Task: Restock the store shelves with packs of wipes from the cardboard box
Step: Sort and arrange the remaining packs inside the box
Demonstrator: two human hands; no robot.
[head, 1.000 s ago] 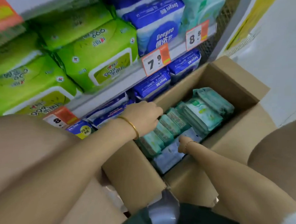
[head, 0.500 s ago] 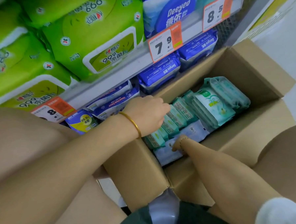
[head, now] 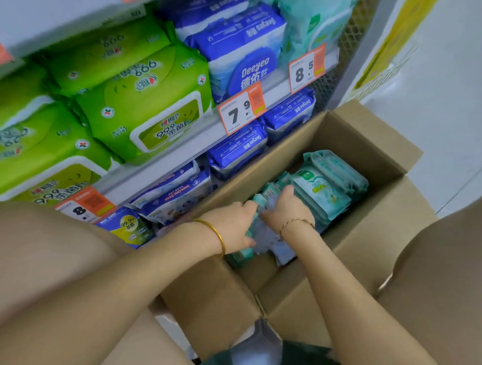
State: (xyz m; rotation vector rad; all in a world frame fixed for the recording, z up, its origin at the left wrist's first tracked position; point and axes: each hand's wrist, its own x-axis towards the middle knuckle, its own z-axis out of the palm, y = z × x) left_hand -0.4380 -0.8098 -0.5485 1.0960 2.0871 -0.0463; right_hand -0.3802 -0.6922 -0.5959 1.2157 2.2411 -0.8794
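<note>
In the head view, the left hand (head: 234,227) is curling fingers and thumb around small teal plastic packs of wipes (head: 271,190) standing in the open brown cardboard box (head: 372,158) beside the white store shelf (head: 177,155). The right hand (head: 287,212) — at the box's near wall a moment ago — is now crowding the same row, its grip unreadable through blur — likely a two-handed bundle is being gathered for lifting out.

Cardboard box (head: 382,230) mouth, frame centre: open upward. Left hand (head: 234,227) and right hand (head: 288,210) crowd its middle. Teal packs (head: 326,189) fill its right end. Far flap (head: 283,157) stands before blue packs (head: 238,149). Bare floor (head: 453,101) at right.
</note>
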